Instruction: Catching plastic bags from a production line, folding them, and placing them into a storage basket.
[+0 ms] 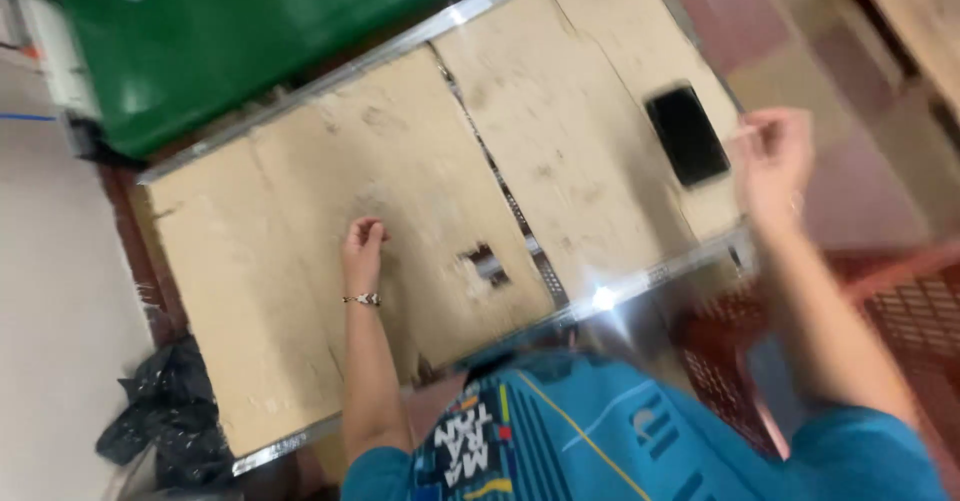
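Cardboard sheets cover the table (300, 291); your left hand (362, 246) rests on them, fingers curled and empty, well left of the black phone (687, 134). Your right hand (772, 156) hovers just right of the phone, blurred, fingers pinched; contents unclear

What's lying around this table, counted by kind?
Cardboard sheets on the table: 2
Black phone: 1
Green bin: 1
Black bag: 1
Red crate: 1
Hands: 2, left hand, right hand
Total: 8
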